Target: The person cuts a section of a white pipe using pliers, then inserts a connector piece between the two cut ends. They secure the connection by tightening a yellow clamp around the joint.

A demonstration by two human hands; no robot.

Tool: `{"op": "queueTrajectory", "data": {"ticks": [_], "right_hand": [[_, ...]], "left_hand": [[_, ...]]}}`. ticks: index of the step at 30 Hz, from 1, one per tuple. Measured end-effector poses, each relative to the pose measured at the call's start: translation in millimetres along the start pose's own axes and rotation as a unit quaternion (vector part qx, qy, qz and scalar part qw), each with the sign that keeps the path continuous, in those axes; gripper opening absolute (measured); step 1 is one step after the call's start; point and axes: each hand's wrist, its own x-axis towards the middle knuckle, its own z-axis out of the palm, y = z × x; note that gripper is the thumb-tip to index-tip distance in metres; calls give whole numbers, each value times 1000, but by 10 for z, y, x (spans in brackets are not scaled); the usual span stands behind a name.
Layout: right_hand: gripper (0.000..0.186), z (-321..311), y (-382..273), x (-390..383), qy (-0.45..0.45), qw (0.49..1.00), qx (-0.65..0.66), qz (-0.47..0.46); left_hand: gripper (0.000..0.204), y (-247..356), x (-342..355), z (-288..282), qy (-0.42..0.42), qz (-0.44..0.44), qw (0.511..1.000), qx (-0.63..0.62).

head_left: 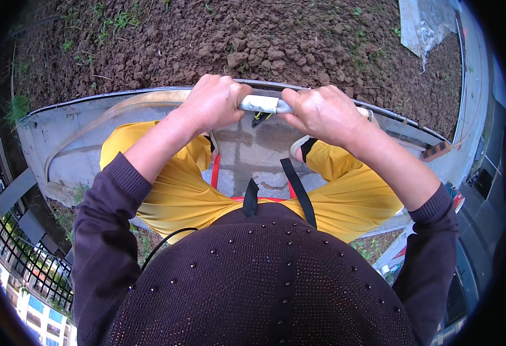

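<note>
Both fists hold a hose in front of me, above the paved strip. My left hand (217, 101) is closed round the hose (140, 100) where its beige length comes in from the left. My right hand (325, 115) is closed round the grey part, and a short pale piece shows past its far side. Between the fists runs a white sleeve or wrap (260, 104) over the hose. A small black and yellow thing (260, 119) shows just below it; its kind I cannot make out. Whatever lies inside my fingers is hidden.
Beyond a thin raised edging (149, 89) lies a bed of clumpy brown soil (299, 40). Clear plastic sheeting (429, 29) covers its far right corner. My feet stand on grey paving (253, 155), with red and black straps hanging between my legs. A dark fence (40, 271) is at lower left.
</note>
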Motion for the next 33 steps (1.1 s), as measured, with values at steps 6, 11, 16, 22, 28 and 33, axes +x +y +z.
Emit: {"op": "queueTrajectory", "data": {"ticks": [6,11,16,22,28,33], "right_hand": [[26,82,-87,109,-55,998,24,14],[30,130,29,146,50,996,57,51],[34,10,179,63,51,992,98,59],[39,-59,233,6,15,987,143,70],[42,-106,310,65,-25,971,227,71],[41,-68,169,84,-27,989,133,51]], "left_hand": [[12,-57,22,15,-44,0,998,47],[16,-106,132,-7,9,-20,999,47],[13,-85,154,-99,28,-26,999,33],[10,-98,179,-93,33,-25,999,21],[31,-151,182,-108,4,-16,999,-33],[52,24,317,-59,-42,37,976,-209]]}}
